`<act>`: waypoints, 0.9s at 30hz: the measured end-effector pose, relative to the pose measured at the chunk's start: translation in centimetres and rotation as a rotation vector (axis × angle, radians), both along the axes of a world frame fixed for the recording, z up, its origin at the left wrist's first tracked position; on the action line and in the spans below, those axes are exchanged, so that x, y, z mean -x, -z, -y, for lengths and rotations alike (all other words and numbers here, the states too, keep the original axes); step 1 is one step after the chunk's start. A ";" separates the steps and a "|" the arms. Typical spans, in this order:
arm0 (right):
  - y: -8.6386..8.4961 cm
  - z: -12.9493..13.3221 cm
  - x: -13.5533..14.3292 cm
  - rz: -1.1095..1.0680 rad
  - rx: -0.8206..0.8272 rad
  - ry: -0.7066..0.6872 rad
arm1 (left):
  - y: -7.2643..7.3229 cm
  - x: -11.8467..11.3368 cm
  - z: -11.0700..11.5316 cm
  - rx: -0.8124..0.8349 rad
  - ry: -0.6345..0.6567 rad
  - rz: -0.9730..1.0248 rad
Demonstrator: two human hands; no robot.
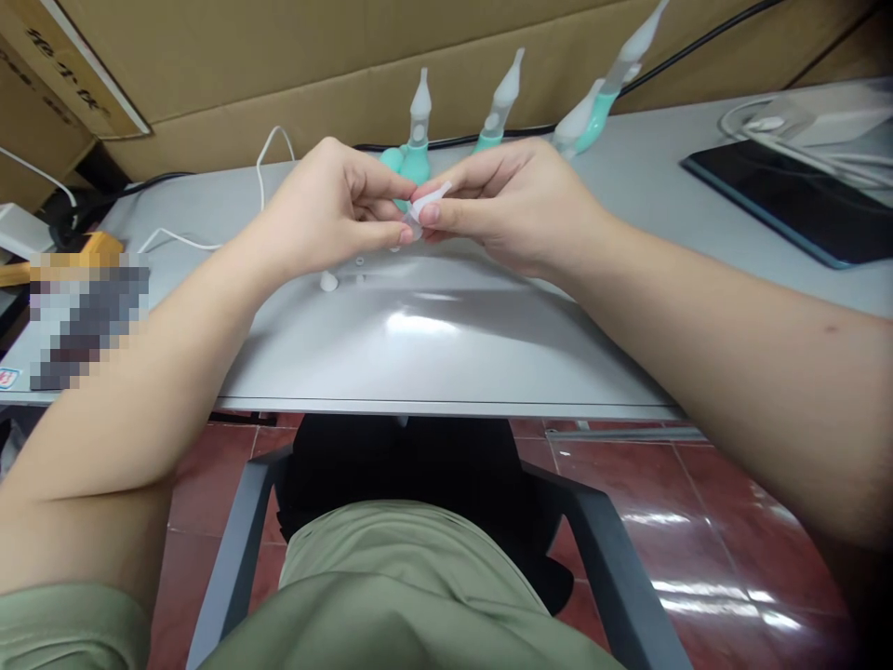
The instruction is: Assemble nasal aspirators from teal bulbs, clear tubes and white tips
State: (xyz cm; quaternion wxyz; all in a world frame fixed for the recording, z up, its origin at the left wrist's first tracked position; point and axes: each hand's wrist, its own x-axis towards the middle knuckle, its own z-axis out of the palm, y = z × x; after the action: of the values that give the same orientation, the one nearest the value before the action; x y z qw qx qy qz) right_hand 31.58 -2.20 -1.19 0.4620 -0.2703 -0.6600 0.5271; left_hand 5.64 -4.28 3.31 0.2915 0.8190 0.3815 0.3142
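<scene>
Above the grey table, my left hand (pixel 335 209) and my right hand (pixel 513 205) meet fingertip to fingertip. Between thumb and fingers my right hand pinches a white pointed nozzle tip (pixel 433 198). The fingers of my left hand close on a clear plastic piece (pixel 413 223) at the nozzle's wide end; most of it is hidden. Just beyond stand teal-and-white nasal aspirators: one on the left (pixel 419 121), one in the middle (pixel 503 102) and one on the right (pixel 614 88). A small white cone-shaped part (pixel 328 281) and tiny white pieces (pixel 360 278) lie below my left hand.
A dark tablet (pixel 788 200) lies at the right under white cables (pixel 809 154). Cardboard (pixel 279 65) lines the back edge. A yellow object (pixel 101 249) and a blurred-out item (pixel 90 321) are at the left. A chair armrest (pixel 241 549) stands below the table edge.
</scene>
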 end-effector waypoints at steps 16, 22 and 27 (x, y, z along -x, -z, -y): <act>0.4 -0.9 0.3 -0.035 0.314 -0.085 | 0.7 1.4 -1.3 0.128 0.070 0.146; -0.6 -1.1 -0.6 -0.106 0.410 -0.038 | 0.6 2.2 -1.8 0.171 0.064 0.237; -0.6 -0.5 -1.3 0.190 0.149 -0.018 | 1.8 2.6 -3.7 0.100 0.047 0.362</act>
State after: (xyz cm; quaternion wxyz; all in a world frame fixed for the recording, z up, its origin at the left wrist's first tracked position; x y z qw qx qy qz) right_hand 32.88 -1.67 -0.58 0.3713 -0.3467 -0.6623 0.5507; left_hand 3.04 -0.61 1.47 0.4030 0.7422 0.3190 0.4301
